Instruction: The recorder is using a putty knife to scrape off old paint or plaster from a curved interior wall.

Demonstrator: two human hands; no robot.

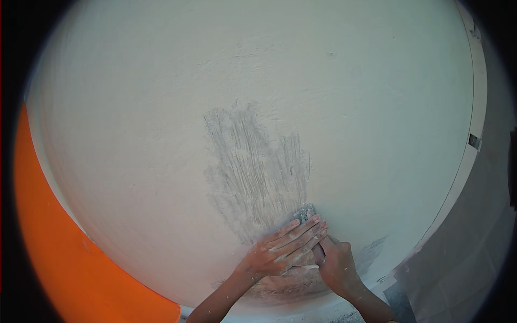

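A scraper with a worn, paint-flecked metal blade (306,212) is pressed to a pale painted surface (363,121), probably a wall. My right hand (339,264) grips its handle (318,255) from the right. My left hand (284,248) lies across the tool, its fingers straight and close together just below the blade. Its thumb and palm side are hidden, so whether it grips is not plain. White dust coats the fingers. Above and left of the blade spreads a scraped grey patch (252,169) with long streaks and ragged edges.
A bright orange area (80,274) borders the pale surface at lower left. Along the right runs a white edge strip (478,80) with a small dark fitting (474,141). Another grey scraped mark (371,252) is right of my right hand. Flakes lie near the bottom edge.
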